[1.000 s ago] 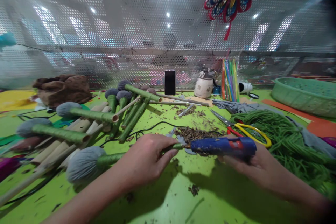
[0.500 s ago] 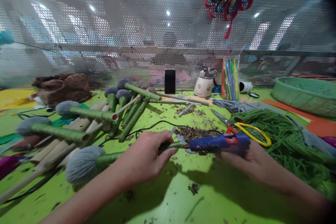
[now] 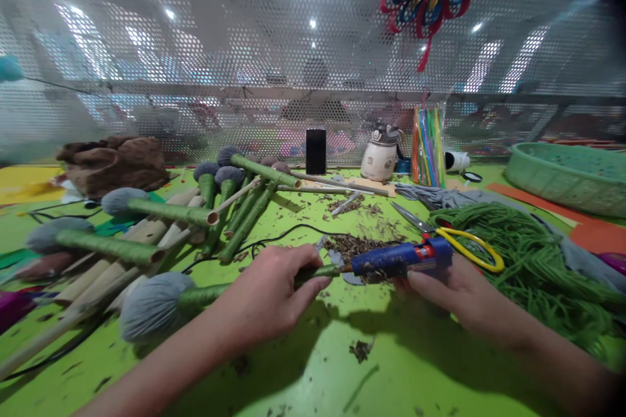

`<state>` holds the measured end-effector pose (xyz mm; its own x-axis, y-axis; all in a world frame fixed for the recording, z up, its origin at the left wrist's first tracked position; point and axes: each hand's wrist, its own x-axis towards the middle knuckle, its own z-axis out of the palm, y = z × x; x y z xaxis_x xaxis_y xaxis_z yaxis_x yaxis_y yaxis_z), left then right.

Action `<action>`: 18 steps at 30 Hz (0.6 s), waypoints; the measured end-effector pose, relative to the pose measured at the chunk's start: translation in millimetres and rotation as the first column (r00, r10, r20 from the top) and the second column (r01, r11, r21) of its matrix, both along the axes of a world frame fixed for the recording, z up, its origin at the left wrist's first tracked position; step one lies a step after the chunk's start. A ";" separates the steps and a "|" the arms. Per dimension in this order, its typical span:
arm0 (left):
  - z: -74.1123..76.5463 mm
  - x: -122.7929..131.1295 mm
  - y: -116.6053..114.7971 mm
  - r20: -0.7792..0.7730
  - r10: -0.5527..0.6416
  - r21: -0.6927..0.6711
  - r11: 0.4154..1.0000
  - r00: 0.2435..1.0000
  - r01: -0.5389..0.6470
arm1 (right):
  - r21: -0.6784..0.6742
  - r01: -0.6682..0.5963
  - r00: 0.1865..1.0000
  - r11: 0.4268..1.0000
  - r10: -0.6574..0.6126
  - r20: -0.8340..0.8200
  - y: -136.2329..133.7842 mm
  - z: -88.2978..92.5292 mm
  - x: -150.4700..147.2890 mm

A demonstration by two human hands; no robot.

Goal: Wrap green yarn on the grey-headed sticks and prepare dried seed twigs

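My left hand (image 3: 281, 290) is closed round the green-wrapped stick of a mallet (image 3: 156, 306), whose big round head is covered in grey cloth. That head lies to the left, beyond my forearm. In my right hand (image 3: 452, 290) is a blue glue gun (image 3: 391, 259), held sideways with its nozzle pointing left. The nozzle tip is at the end of the green-wrapped stick, just past my left thumb; whether it touches is too small to tell. Behind the glue gun lies a heap of brown dried bits (image 3: 359, 244) on a grey scrap.
Several similar mallets (image 3: 180, 210) lie piled with bare sticks on the left. Scissors (image 3: 469, 249) and green yarn (image 3: 528, 241) are at the right, before a green basket (image 3: 567, 176). A phone (image 3: 315, 151) and a bottle (image 3: 380, 155) stand at the back. A black cord (image 3: 293, 228) crosses the table.
My right hand and the back of the glue gun have shifted slightly left and the gun's body is tilted a little differently. My left hand and the mallet have stayed put.
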<state>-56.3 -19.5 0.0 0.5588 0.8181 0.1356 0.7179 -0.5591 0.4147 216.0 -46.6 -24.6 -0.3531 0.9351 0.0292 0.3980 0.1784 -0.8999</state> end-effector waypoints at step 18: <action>0.9 -0.8 -3.1 0.028 0.010 0.051 0.999 1.000 -0.012 | -0.006 -0.002 0.989 1.000 0.002 -0.145 2.1 -0.4 4.3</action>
<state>-57.1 -22.6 0.9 0.5454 0.8157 0.1928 0.7127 -0.5723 0.4057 220.4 -44.5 -25.0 -0.3474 0.9348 0.0743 0.2630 0.1732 -0.9491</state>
